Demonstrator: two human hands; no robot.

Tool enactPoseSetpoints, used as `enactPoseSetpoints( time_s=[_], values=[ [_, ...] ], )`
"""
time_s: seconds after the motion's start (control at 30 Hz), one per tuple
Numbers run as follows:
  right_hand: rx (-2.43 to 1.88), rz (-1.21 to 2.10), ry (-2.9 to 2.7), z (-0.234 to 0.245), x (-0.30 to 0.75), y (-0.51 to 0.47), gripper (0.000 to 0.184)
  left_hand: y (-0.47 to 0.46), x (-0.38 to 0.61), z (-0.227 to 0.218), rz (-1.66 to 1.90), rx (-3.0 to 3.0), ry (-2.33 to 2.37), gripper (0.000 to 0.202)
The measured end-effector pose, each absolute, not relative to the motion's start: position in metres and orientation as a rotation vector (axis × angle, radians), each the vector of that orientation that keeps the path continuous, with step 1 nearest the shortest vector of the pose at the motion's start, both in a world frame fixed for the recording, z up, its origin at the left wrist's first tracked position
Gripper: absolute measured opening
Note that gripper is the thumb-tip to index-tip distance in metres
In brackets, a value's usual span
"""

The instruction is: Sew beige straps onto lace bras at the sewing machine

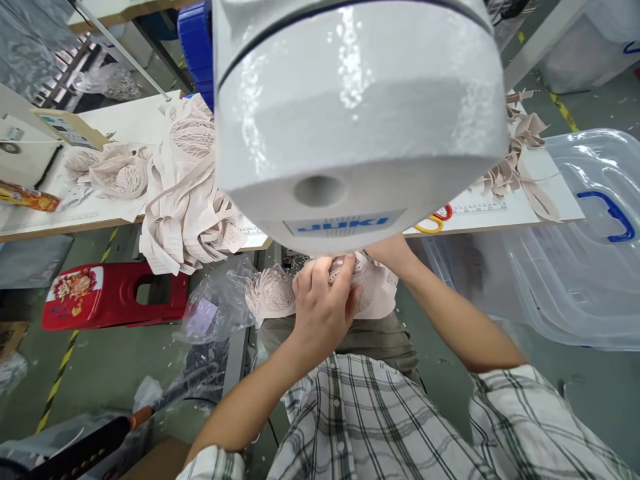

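Observation:
A pale pink lace bra (273, 293) lies across my lap, under the front of a white JUKI sewing machine (360, 133). My left hand (325, 300) grips one cup of it, its fingers bent over the lace and the thumb to the side. On the bra's other side, close beneath the machine head, is my right hand (393, 252). The machine head hides its fingers, so their grip does not show. Also out of sight is the needle area.
A pile of similar bras (187, 180) hangs over the table edge on the left. Red and yellow scissor handles (436, 220) and fabric strips (520, 160) lie on the right. Beside me stand a clear plastic bin (590, 280) and a red stool (117, 293).

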State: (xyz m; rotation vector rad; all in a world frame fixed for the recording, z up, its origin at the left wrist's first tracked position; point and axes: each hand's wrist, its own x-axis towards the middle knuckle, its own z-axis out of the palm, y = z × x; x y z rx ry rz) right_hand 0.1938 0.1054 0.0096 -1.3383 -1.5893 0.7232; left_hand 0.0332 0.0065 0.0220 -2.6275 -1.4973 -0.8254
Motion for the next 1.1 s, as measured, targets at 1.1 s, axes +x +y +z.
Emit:
enactPoseSetpoints(
  time_s=[1.1],
  values=[
    [-1.186, 0.775, -1.394, -0.009, 0.195, 0.029, 0.028, 0.030, 0.006, 0.007, -2.016, -2.502, -2.486, 0.034]
  ],
)
